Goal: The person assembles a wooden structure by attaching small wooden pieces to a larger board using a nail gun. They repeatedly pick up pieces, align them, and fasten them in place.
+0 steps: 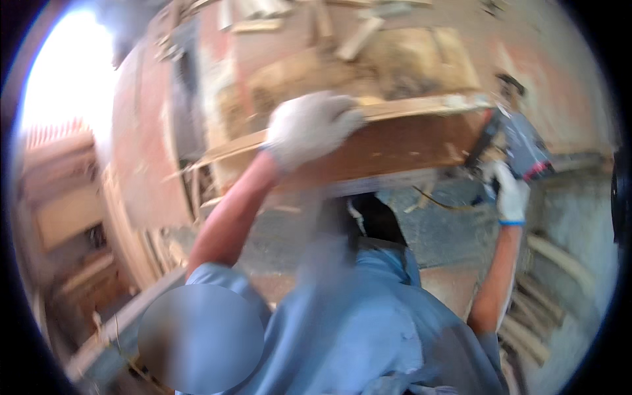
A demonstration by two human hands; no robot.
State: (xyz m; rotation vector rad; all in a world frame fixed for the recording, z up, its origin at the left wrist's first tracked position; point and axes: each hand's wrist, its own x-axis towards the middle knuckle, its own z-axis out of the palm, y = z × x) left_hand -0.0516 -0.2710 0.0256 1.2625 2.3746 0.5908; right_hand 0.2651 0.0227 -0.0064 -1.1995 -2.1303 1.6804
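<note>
Co-worker's blue shirt (368, 316) | gloved grip (309, 125) clamped on wooden box (401, 141) | other on power tool (520, 148) | wearer's hands unseen

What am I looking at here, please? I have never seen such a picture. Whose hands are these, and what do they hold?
This is one picture from a wide camera worn on a person's head, so straight edges bend. The wearer's own hands do not show. In front is another person in a blue shirt and white gloves. One gloved hand grips the top edge of a raised wooden board. The other gloved hand seems to hold a grey power tool. Blurred wood pieces lie behind.
</note>
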